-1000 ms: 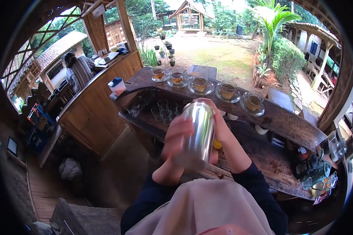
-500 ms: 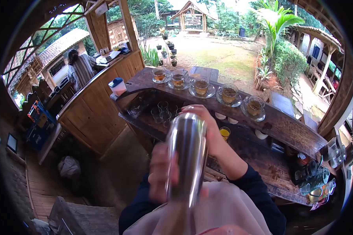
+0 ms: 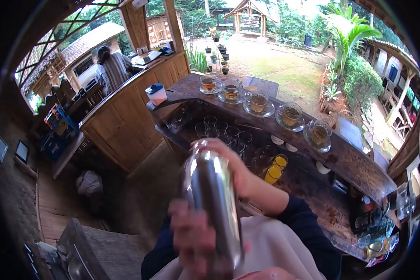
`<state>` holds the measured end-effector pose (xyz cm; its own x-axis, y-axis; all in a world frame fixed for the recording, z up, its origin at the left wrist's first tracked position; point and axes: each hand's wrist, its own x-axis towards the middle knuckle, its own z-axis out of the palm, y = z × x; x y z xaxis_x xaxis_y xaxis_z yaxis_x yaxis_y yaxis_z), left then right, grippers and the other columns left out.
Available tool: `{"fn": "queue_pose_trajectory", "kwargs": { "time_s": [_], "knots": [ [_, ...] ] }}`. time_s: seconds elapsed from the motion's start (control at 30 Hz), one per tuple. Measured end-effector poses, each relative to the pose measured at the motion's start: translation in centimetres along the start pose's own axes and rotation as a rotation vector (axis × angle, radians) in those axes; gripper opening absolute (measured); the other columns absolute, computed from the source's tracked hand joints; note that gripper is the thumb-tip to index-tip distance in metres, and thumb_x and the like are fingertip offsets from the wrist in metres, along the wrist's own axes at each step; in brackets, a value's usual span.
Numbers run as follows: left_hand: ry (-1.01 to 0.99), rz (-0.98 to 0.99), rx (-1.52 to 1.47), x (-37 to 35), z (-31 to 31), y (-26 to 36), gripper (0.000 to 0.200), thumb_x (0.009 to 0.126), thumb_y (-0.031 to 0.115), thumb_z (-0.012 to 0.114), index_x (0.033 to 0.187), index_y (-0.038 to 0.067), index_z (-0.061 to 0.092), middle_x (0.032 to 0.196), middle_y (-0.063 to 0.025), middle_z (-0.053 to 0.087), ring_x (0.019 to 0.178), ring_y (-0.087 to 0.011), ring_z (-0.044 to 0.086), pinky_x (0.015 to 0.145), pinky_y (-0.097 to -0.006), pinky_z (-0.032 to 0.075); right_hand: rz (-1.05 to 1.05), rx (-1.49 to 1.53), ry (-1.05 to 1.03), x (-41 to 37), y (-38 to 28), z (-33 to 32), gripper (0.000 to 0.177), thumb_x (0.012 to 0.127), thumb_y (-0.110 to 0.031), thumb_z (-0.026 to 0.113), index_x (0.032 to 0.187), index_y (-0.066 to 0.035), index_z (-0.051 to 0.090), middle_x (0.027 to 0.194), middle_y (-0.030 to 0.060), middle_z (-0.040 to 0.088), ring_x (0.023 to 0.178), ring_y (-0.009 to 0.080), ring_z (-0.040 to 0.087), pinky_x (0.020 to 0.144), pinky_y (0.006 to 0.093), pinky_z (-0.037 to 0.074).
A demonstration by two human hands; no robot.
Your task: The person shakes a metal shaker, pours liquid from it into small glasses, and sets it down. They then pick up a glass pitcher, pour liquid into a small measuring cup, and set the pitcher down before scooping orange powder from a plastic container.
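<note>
A shiny metal cocktail shaker [image 3: 213, 196] is held in front of my chest, tilted with its top leaning left. My left hand [image 3: 193, 233] wraps around the lower body, its fingers smeared by motion. Over the upper end curls my right hand [image 3: 226, 161], gripping the top from the far side. Behind the shaker, on the lower counter, stand two glasses of yellow drink [image 3: 273, 174] and several clear glasses [image 3: 240, 137], partly hidden by my right hand and the shaker.
Several glass cups of tea [image 3: 258, 101] on saucers line the raised wooden counter [image 3: 359, 170]. A blue-lidded container [image 3: 156, 94] stands at its left end. Pitchers and glasses [image 3: 378, 228] crowd the right. A person [image 3: 112, 70] is at the far-left counter.
The shaker has swung, its top now leaning further left, with both hands still around it. My view has turned left, shifting the counter rightward and showing both yellow drinks.
</note>
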<state>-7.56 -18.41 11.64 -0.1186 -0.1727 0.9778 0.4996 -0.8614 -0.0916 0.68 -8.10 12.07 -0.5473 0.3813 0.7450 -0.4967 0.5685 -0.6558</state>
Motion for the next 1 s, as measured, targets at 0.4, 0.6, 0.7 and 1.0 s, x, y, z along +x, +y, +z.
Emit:
{"fn": "queue_pose_trajectory", "kwargs": {
  "time_s": [0.4, 0.6, 0.7, 1.0],
  "knots": [
    [-0.016, -0.022, 0.022, -3.5, 0.8, -4.0, 0.094, 0.062, 0.032, 0.085, 0.131, 0.009, 0.025, 0.123, -0.0182, 0.044, 0.11, -0.0282, 0.05, 0.092, -0.0417, 0.043, 0.019, -0.15, 0.012, -0.1, 0.6, -3.5, 0.084, 0.081, -0.071, 0.042, 0.119, 0.004, 0.052, 0.115, 0.0189, 0.056, 0.112, 0.0292, 0.052, 0.093, 0.0391, 0.042],
    [0.09, 0.086, 0.034, -2.5, 1.4, -1.1, 0.093, 0.061, 0.025, 0.085, 0.131, 0.006, 0.027, 0.121, -0.0142, 0.048, 0.109, -0.0246, 0.052, 0.093, -0.0393, 0.044, 0.135, -0.066, 0.081, -1.5, 0.5, -2.8, 0.085, 0.08, -0.072, 0.044, 0.122, 0.002, 0.05, 0.111, 0.0151, 0.058, 0.108, 0.0277, 0.054, 0.088, 0.0377, 0.045],
    [-0.091, -0.653, 0.013, -4.7, 5.0, -7.8, 0.08, 0.063, 0.011, 0.082, 0.128, 0.003, 0.036, 0.113, -0.0131, 0.055, 0.107, -0.0235, 0.055, 0.092, -0.0338, 0.044, 0.753, 0.652, 0.525, -5.9, 7.4, -5.4, 0.065, 0.093, -0.057, 0.038, 0.121, 0.001, 0.051, 0.109, 0.0104, 0.06, 0.1, 0.0183, 0.058, 0.087, 0.034, 0.047],
    [-0.015, 0.081, -0.039, -0.6, 3.4, -1.0, 0.092, 0.062, 0.049, 0.082, 0.126, 0.005, 0.032, 0.118, -0.0147, 0.047, 0.103, -0.0311, 0.053, 0.092, -0.0447, 0.041, -0.223, -0.261, 0.151, -1.0, -3.0, -3.3, 0.092, 0.078, -0.078, 0.031, 0.116, 0.002, 0.054, 0.115, 0.0218, 0.052, 0.11, 0.0398, 0.049, 0.092, 0.0446, 0.04]
  ]
}}
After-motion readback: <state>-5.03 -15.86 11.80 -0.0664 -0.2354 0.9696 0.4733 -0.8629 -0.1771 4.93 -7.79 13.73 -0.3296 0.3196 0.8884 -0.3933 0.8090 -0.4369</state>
